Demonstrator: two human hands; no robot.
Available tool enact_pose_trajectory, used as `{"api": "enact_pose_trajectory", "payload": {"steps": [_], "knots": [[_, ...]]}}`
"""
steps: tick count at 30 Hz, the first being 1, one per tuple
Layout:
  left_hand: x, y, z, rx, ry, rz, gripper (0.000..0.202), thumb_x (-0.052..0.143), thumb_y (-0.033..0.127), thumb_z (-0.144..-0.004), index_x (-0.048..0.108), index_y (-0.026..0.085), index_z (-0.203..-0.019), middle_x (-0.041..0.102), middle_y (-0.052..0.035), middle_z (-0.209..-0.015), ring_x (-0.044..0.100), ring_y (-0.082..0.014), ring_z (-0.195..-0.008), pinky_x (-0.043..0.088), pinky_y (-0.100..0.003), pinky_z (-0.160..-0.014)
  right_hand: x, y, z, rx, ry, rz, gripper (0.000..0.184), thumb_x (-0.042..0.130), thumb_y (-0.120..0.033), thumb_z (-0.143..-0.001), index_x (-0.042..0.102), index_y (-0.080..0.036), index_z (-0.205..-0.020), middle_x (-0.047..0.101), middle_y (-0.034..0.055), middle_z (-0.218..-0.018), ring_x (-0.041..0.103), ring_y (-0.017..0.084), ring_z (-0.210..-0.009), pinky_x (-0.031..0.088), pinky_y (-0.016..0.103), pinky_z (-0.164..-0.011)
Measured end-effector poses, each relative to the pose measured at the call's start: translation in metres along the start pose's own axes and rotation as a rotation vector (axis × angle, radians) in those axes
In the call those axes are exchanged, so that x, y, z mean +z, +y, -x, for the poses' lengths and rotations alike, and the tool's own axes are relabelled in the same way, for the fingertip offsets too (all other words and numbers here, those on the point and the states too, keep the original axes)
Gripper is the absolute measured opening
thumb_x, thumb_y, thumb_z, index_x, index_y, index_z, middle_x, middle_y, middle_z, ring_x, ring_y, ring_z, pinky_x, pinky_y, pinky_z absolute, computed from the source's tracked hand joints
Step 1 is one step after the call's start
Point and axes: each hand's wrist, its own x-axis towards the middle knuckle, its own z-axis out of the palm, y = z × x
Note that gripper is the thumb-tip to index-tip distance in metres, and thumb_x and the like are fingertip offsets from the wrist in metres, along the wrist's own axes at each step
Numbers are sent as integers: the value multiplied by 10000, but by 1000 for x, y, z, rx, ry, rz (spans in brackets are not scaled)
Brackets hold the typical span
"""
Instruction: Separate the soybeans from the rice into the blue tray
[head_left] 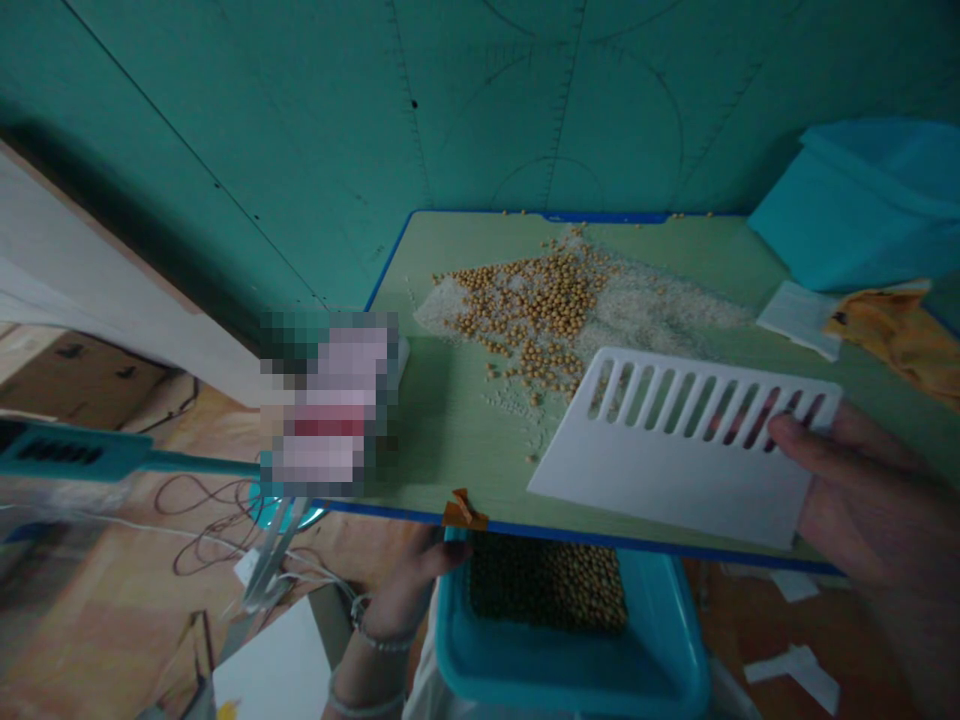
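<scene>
My right hand [862, 490] grips a white plastic scraper [660, 470] by its right end, thumb on the face with the row of slots. The scraper is held over the front right of the table, before a spread of yellow soybeans [559, 300] mixed with white rice-like grains [652, 310]. Below the table's front edge, my left hand [405, 580] is closed on the left rim of a blue plastic bin [570, 665]. Many soybeans [600, 585] lie in the bin, on its side nearest the table. My left fingers are partly hidden.
The light green table [427, 410] has a blue edge with brown tape [465, 512] at the front. A blue box [862, 210] and a yellow-orange cloth [907, 335] sit at the right. On the left are a pixelated object [330, 410], a teal handle [82, 452] and floor cables [195, 500].
</scene>
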Motion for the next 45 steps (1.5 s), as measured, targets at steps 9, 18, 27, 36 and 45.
{"api": "enact_pose_trajectory", "payload": {"steps": [9, 18, 27, 36, 45], "knots": [[6, 6, 5, -19, 23, 32, 363, 738, 293, -611, 793, 290, -970, 745, -9, -1248, 421, -378, -1408, 243, -533, -1204, 1, -17, 1, -31, 216, -9, 533, 903, -311, -265, 643, -315, -730, 780, 49, -1045, 691, 397, -1028, 590, 546, -800], [7, 6, 6, -17, 60, -27, 391, 737, 296, -610, 785, 283, -998, 754, -32, -1232, 483, -379, -1363, 273, -539, -1190, -4, -8, 4, -35, 177, -40, 466, 896, -387, -398, 645, -317, -785, 786, 63, -1005, 704, 394, -1002, 587, 567, -789], [9, 10, 7, -6, 72, -1, 394, 742, 270, -604, 798, 297, -994, 764, -1, -1217, 505, -360, -1347, 272, -513, -1198, -4, -6, 5, 1, 161, -54, 503, 919, -338, -308, 623, -304, -712, 791, 61, -964, 703, 404, -994, 589, 563, -785], [6, 5, 8, -18, 46, 5, 437, 730, 291, -626, 776, 261, -1060, 745, -40, -1259, 479, -383, -1366, 267, -543, -1193, -5, -3, 4, 25, 147, -33, 527, 935, -452, -280, 673, -305, -713, 794, 59, -915, 726, 384, -920, 596, 539, -765], [5, 7, 5, -11, 27, -24, 446, 741, 297, -613, 787, 286, -1057, 753, 0, -1247, 491, -366, -1360, 276, -510, -1198, 2, -3, 13, 160, 158, 56, 673, 914, -510, -123, 706, -312, -732, 792, 76, -826, 732, 401, -814, 610, 539, -670]]}}
